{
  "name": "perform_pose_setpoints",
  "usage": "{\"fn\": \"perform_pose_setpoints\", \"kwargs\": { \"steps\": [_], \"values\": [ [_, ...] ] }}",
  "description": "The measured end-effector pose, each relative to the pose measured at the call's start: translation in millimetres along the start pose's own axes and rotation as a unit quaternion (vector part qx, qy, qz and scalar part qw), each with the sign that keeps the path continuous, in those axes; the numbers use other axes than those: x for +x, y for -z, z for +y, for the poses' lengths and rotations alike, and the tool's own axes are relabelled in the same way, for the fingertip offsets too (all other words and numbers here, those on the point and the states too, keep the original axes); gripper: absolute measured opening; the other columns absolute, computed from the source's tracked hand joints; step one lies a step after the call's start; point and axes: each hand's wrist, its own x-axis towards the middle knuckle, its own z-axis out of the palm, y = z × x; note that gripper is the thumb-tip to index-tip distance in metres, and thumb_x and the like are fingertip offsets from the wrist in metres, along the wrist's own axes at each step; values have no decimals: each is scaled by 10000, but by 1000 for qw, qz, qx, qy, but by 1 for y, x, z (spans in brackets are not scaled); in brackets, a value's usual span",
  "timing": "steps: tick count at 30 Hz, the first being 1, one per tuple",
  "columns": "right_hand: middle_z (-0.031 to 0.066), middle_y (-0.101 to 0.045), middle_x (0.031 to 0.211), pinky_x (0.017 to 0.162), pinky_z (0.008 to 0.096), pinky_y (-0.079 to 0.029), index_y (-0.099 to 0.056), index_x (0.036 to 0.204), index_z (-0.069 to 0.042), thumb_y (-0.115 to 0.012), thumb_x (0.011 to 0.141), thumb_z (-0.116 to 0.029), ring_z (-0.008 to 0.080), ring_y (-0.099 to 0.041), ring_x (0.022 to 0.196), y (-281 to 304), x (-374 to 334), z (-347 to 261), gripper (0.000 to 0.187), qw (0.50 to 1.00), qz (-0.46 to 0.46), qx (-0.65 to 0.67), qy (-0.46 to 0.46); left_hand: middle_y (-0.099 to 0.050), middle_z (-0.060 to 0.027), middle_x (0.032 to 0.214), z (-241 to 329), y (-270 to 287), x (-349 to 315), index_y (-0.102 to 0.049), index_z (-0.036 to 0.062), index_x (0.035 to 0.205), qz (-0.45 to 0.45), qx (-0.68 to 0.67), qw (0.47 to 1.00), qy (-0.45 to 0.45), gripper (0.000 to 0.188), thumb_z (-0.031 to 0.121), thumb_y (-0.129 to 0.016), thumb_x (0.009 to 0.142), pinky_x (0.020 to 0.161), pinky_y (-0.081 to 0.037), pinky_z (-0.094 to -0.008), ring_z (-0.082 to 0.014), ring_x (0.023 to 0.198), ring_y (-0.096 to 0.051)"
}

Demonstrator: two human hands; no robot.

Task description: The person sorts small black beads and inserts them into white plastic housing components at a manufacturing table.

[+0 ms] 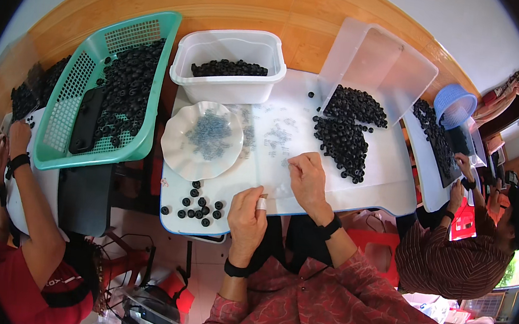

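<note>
- Counter [391,190]: white sheet on top, black parts on right and near left, tiny clear pieces in middle. Work looks well under way, nowhere near cleared.
- Green basket [170,35]: past the counter's left end, good load of black parts inside; can't tell if done or waiting.
- Clear bin [407,60]: tipped on its side at far right, mouth toward the person.
- Heap of black parts [344,142]: spills from the bin's mouth onto the sheet. Biggest loose lot, likely most of what's left.
- White tub [232,92]: upright at the back, black parts low inside; possibly the finished lot, can't confirm.
- Wavy plate [174,151]: left of middle, tiny clear pieces spread over its centre, plenty left.
- Left hand [246,218]: near front edge, fingers drawn together, pale band on one finger; small brownish bit at the tips, can't tell what's held.
- Right hand [308,178]: thumb and index narrow, over scattered pieces; can't tell if one is pinched.
- Small group of black parts [191,213]: near-left corner, apart from the heap, maybe handled ones.
- Tiny clear pieces [280,133]: loose between plate and heap, unused by the look.
</note>
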Motion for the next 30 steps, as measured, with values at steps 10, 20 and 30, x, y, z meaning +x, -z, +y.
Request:
{"fn": "perform_pose_setpoints", "kwargs": {
  "steps": [10,20,30],
  "values": [
    [121,-592,975,705,418,-520,-684,948,-40,-675,869,-19,322,-630,844,-3,1,3,82,999,12,-31,-3,-693,-174,1032,0,-2,-1,-695,7,1121,-2,6,1000,-7,288,-73,-646,848,793,-569,-373,-312,917,-698],
    [121,-577,981,714,399,-512,-685,888,-40,-697,814,-7,301,-606,877,-3,-1,2,82,1000,17,-12,10,-688,-179,1046,0,-2,-1,-694,-6,1130,-14,-1,1000,3,295,-60,-663,842,823,-557,-410,-343,953,-677],
    [103,-579,957,728,399,-511,-679,884,-39,-715,810,-25,295,-604,885,-7,-2,0,83,1000,24,-7,6,-691,-179,1044,-2,-4,-3,-697,-7,1121,-6,-2,1000,3,285,-64,-666,844,808,-562,-405,-342,939,-681]
  ]
}}
